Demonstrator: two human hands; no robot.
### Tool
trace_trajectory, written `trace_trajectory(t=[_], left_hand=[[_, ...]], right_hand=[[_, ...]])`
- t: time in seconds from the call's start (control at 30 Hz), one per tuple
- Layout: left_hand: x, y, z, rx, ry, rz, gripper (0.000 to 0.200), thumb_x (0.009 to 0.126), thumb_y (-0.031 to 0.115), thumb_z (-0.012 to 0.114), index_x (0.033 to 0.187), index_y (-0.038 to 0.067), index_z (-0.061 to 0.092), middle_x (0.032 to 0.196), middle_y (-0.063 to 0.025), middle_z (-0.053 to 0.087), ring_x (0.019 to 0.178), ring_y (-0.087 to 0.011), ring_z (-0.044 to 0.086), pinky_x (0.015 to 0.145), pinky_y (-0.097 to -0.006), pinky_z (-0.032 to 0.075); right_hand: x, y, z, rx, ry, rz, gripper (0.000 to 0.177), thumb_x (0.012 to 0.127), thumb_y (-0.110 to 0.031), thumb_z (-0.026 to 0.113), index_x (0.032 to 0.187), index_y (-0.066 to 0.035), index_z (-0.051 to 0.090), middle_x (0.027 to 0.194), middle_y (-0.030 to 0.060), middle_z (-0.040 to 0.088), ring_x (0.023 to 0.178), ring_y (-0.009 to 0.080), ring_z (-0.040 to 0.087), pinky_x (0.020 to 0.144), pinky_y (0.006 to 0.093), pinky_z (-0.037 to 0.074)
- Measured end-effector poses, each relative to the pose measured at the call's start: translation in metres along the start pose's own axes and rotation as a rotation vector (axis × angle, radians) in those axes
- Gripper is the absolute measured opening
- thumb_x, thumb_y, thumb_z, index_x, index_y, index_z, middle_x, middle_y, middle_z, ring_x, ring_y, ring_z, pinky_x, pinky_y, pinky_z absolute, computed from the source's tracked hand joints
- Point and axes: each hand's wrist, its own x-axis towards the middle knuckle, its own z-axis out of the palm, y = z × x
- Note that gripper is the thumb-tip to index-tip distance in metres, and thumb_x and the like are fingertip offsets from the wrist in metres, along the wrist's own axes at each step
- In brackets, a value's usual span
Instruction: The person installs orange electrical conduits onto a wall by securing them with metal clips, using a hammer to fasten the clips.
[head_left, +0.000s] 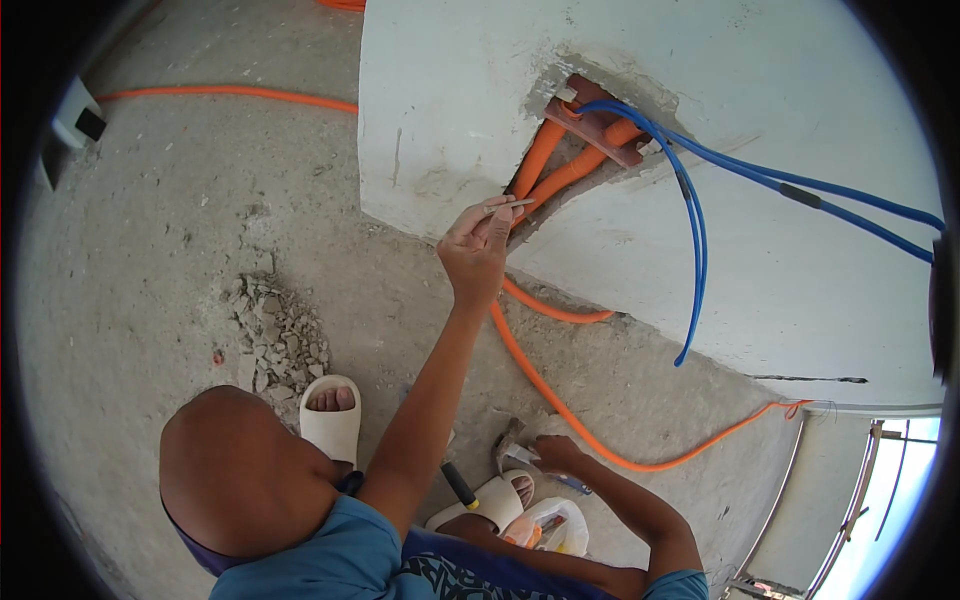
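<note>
My left hand (477,250) is raised to the wall opening, its thumb and fingers pinching a thin, pale, pointed piece (518,204). Just beyond the fingertips, two orange corrugated conduits (567,178) run up to a reddish-brown electrical box (620,150) set in the wall. Low on the right, my right hand (560,455) is closed at what looks like a hammer (509,438), whose grey head lies to the left of the fingers. A tool with a black and yellow handle (460,486) lies beside my slipper.
Blue cables (697,220) come out of the box, and one bundle hangs down. An orange conduit (560,415) curves over the concrete floor. Rubble (275,330) is heaped by my left foot. A white plastic bag (560,525) sits near my right slipper (500,500).
</note>
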Motion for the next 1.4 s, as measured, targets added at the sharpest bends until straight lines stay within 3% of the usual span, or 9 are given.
trace_trajectory(t=[0.43,0.73,0.93,1.03,1.33,1.4], left_hand=[[-0.004,-0.011,0.005,0.138,-0.008,0.021,0.016,0.083,-0.001,0.072,0.098,-0.006,0.068,0.101,-0.0168,0.070,0.085,-0.0131,0.067,0.068,-0.0201,0.056],[0.003,-0.021,0.018,0.102,-0.034,0.073,0.012,0.080,-0.001,0.074,0.090,-0.006,0.070,0.098,-0.0141,0.071,0.081,-0.0117,0.067,0.069,-0.0218,0.056],[0.008,-0.016,0.030,0.403,0.013,0.236,0.011,0.078,0.000,0.074,0.088,-0.005,0.070,0.095,-0.0132,0.071,0.083,-0.0141,0.067,0.072,-0.0248,0.055],[0.003,-0.021,0.031,0.276,0.060,-0.026,0.010,0.081,0.003,0.073,0.087,-0.004,0.071,0.092,-0.0126,0.072,0.085,-0.0171,0.067,0.075,-0.0279,0.055],[0.001,-0.027,0.032,0.359,0.090,0.146,0.008,0.079,0.004,0.073,0.085,-0.002,0.072,0.087,-0.0119,0.073,0.082,-0.0208,0.068,0.081,-0.0297,0.051],[0.005,-0.025,0.032,0.390,0.093,0.083,0.008,0.079,0.004,0.073,0.085,-0.001,0.072,0.086,-0.0116,0.072,0.082,-0.0212,0.068,0.082,-0.0304,0.051]], right_hand=[[0.000,-0.003,-0.008,0.005,0.027,-0.035,0.032,0.076,-0.027,0.067,0.101,-0.007,0.065,0.101,0.0160,0.065,0.097,0.0342,0.064,0.079,0.0450,0.054],[0.005,0.000,-0.003,-0.014,-0.009,-0.032,0.035,0.076,-0.027,0.068,0.104,-0.007,0.063,0.100,0.0162,0.064,0.094,0.0351,0.064,0.078,0.0461,0.053],[0.001,-0.001,-0.005,0.015,0.013,-0.023,0.032,0.078,-0.028,0.066,0.101,-0.007,0.064,0.100,0.0175,0.066,0.095,0.0357,0.064,0.079,0.0462,0.053],[0.001,-0.002,-0.004,0.010,-0.003,-0.009,0.033,0.078,-0.028,0.066,0.102,-0.006,0.064,0.101,0.0181,0.066,0.096,0.0358,0.064,0.080,0.0461,0.053],[0.001,-0.013,0.002,0.035,-0.003,0.041,0.038,0.077,-0.029,0.062,0.103,-0.001,0.062,0.101,0.0204,0.066,0.096,0.0379,0.065,0.081,0.0465,0.053],[0.001,-0.013,0.007,0.055,0.020,0.045,0.041,0.076,-0.030,0.062,0.105,-0.001,0.061,0.102,0.0214,0.065,0.095,0.0387,0.064,0.081,0.0473,0.053]])
